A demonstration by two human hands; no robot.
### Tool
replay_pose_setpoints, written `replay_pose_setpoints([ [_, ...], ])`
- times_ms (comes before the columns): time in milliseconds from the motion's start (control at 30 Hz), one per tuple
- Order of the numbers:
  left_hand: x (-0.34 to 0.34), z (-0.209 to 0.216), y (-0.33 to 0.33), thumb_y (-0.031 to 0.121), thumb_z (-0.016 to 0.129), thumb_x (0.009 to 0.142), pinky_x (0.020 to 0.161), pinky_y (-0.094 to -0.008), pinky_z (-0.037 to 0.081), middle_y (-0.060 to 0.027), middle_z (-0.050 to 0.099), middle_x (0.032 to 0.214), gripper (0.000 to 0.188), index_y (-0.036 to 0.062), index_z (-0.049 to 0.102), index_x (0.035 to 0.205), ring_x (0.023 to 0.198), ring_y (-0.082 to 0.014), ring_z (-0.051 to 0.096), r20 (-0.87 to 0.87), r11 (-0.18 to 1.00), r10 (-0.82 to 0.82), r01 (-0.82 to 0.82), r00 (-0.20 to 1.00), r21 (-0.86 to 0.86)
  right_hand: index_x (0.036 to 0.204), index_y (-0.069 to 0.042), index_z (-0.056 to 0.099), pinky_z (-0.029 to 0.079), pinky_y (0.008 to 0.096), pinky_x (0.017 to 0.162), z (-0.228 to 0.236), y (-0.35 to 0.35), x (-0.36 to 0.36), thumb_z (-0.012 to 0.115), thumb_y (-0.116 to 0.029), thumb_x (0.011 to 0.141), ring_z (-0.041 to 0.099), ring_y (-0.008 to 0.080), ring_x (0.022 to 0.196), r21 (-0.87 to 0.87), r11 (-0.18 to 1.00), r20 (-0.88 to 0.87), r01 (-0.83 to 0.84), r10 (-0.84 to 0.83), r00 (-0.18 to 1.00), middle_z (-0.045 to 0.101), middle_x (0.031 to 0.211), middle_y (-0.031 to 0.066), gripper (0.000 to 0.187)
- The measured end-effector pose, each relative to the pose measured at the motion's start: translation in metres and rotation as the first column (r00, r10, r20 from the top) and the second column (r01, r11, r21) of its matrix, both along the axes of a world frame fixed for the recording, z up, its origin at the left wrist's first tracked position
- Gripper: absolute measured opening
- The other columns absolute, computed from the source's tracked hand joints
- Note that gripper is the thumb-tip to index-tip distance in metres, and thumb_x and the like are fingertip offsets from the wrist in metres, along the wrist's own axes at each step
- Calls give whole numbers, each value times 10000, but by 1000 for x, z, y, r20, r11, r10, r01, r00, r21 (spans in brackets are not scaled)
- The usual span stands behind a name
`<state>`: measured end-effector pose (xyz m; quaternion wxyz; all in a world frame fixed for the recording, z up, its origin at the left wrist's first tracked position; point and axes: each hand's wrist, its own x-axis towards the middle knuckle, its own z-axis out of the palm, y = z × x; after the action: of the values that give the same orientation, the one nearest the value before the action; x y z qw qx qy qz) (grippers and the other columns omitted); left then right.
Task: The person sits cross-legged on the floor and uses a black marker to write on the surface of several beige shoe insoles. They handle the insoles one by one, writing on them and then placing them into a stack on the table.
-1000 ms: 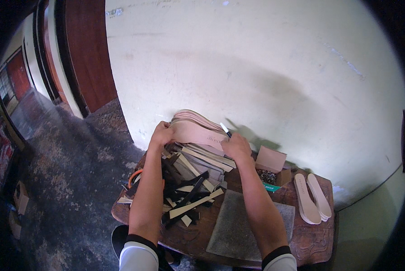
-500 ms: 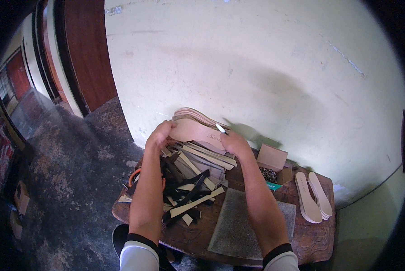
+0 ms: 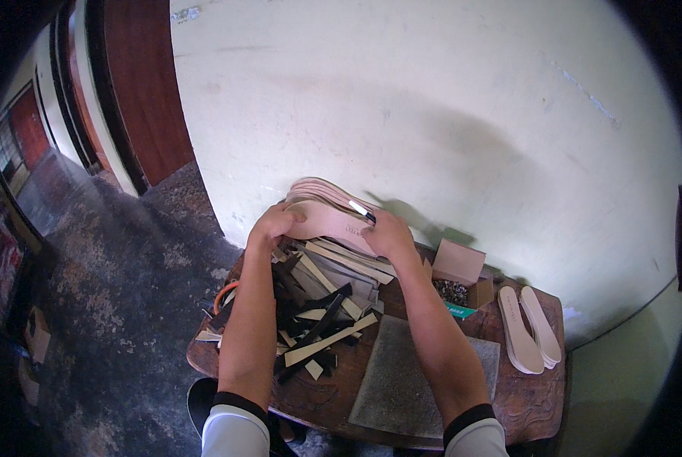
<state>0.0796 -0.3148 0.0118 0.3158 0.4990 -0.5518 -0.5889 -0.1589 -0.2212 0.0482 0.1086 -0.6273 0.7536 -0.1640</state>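
Both my hands hold a beige-pink shoe insole [image 3: 327, 219] at the far side of the table, close to the wall. At its left end, my left hand [image 3: 276, 222] is closed with the thumb lying on top. My right hand [image 3: 389, 232] grips the opposite end, its fingers partly hidden. A black and white marker [image 3: 361, 209] pokes out of that same hand. Right behind the held piece is a stack of similar insoles [image 3: 314, 185]. Strips of beige and black material [image 3: 341, 263] lie under and in front of my hands.
A dark grey mat [image 3: 390, 373] lies on the wooden table [image 3: 527, 407]. An open small box [image 3: 459, 293] of dark bits stands beyond my right forearm. More insoles [image 3: 520, 335] lie at the right end. Orange handles [image 3: 224, 295] show by my left forearm.
My left thumb now reaches further over the insole. My right hand has shifted slightly up and left, and the marker with it. Both hands still hold the insole.
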Motion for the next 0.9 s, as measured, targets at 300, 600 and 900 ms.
replay_pose_setpoints([
  [300,2,0,-3,158,659,846,1111,-461,412,-227,539,1413,703,-37,428,1481,1307,-338,521,14,995,-46,45,999,86,1225,2,648,483,480,1026,-4,-15,-1,592,-291,875,626,436,1174,62,996,55,-60,57,997,659,1233,290,460],
  [600,0,28,22,185,663,818,1108,-601,381,-263,445,1489,706,19,457,1473,1365,-415,437,-3,981,-96,95,995,169,1195,-7,679,514,443,944,-4,-13,-22,572,-391,878,680,381,1062,102,987,174,-128,109,979,702,1135,267,510],
  [900,25,40,27,210,714,864,962,-346,508,-160,691,1192,575,1,577,1382,1071,-241,658,104,990,-85,96,991,-103,1087,27,689,526,433,827,78,78,-14,684,-357,834,681,345,889,-39,993,200,-112,118,973,703,938,225,459],
])
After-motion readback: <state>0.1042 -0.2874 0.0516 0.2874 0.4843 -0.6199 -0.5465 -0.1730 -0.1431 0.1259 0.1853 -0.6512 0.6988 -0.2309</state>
